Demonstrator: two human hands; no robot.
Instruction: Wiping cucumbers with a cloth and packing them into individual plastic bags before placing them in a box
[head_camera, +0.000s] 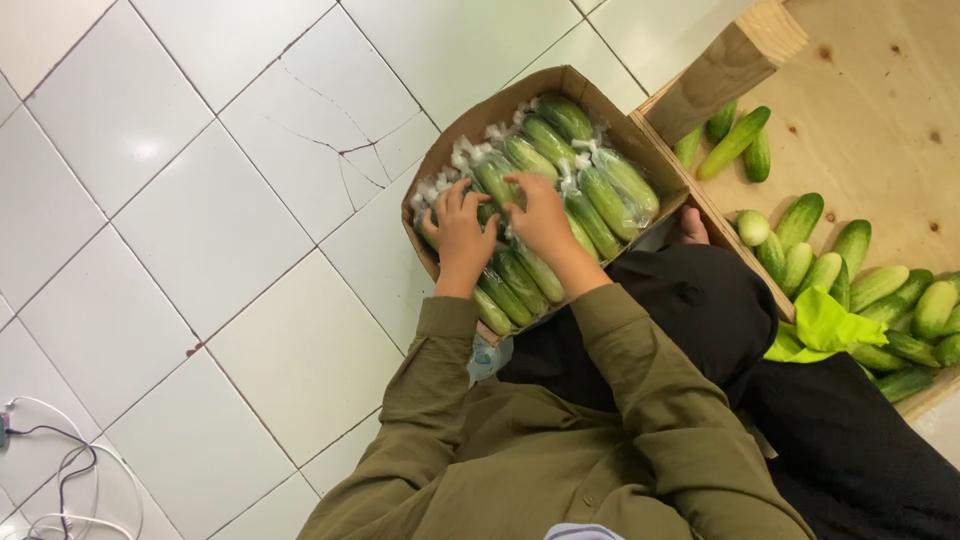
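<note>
A cardboard box (470, 130) on the white tiled floor holds several clear plastic bags of green cucumbers (590, 190). Both of my hands are inside the box, pressing on the bags near its front. My left hand (460, 232) lies flat on a bag at the left side, fingers spread. Beside it, my right hand (540, 218) rests on a bagged cucumber in the middle, fingers curled over the plastic. Whether either hand actually grips a bag is hard to tell. Olive-green sleeves cover both arms.
To the right is a wooden tray (880, 110) with loose cucumbers (820, 262) piled along its near side, and a bright green cloth (825, 325) lies at its edge. White cables (60, 480) lie on the floor at lower left. One tile is cracked (340, 150).
</note>
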